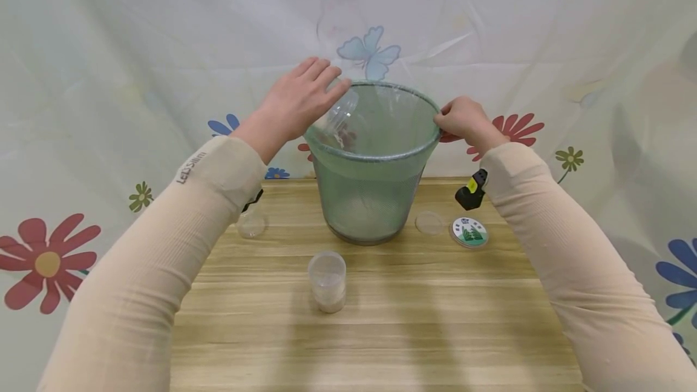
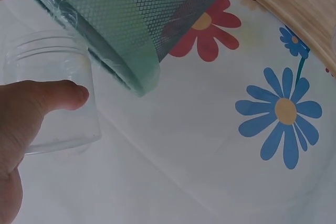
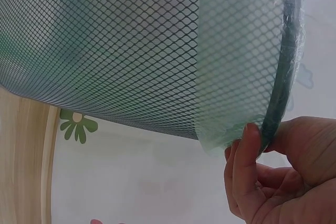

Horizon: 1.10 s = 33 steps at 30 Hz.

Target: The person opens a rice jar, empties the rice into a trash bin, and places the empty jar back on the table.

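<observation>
A green mesh wastebasket [image 1: 370, 198], lined with a clear plastic bag [image 3: 236, 51] folded over its rim, stands upright on the table. My left hand [image 1: 299, 101] grips a clear plastic jar [image 2: 60, 124] at the basket's left rim, with the thumb along its side. In the head view that jar is tilted, its threaded mouth towards the inside of the basket; whatever it holds is hard to make out. At the opposite side, my right hand [image 1: 467, 120] pinches the rim and the bag folded over it between thumb and fingers.
A second clear jar [image 1: 328, 283], pale stuff low inside, stands in front of the basket. A clear lid [image 1: 430, 222] and a round lid with a green-and-white label [image 1: 469, 233] lie to the right. Another clear round piece [image 1: 252, 224] lies left. A flowered curtain hangs behind the table.
</observation>
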Tool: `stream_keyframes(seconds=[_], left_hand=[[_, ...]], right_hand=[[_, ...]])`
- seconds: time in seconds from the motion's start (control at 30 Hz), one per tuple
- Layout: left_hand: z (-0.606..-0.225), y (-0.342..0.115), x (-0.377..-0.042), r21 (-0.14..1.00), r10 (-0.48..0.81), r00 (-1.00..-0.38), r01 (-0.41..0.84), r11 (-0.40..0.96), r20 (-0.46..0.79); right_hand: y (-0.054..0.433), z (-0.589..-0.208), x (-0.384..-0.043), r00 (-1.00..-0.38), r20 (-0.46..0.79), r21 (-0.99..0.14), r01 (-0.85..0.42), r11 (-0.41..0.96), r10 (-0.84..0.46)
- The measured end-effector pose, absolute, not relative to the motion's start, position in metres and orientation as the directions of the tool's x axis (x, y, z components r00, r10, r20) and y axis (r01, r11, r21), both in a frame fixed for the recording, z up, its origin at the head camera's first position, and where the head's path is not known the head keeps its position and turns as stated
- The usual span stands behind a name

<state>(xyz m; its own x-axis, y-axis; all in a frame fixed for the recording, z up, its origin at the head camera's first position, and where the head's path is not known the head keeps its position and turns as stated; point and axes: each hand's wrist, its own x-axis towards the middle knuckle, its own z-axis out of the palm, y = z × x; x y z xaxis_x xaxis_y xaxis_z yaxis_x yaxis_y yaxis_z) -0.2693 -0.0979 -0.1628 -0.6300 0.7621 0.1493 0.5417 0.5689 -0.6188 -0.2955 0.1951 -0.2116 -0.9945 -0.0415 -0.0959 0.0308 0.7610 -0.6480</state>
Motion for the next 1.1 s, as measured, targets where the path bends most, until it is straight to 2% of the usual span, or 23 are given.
stream_keyframes(seconds=[0.4,1.1], left_hand=[[-0.154,-0.090,-0.267,-0.691,0.730,-0.681,0.506,0.516,0.046],[-0.154,-0.078,-0.266,-0.775,0.721,-0.691,0.477,0.415,-0.040]], right_hand=[[0.195,-0.212,-0.296,-0.995,-0.083,-0.628,0.013,0.778,-0.050],[0.194,-0.212,-0.294,-0.995,-0.077,-0.624,0.004,0.781,-0.056]])
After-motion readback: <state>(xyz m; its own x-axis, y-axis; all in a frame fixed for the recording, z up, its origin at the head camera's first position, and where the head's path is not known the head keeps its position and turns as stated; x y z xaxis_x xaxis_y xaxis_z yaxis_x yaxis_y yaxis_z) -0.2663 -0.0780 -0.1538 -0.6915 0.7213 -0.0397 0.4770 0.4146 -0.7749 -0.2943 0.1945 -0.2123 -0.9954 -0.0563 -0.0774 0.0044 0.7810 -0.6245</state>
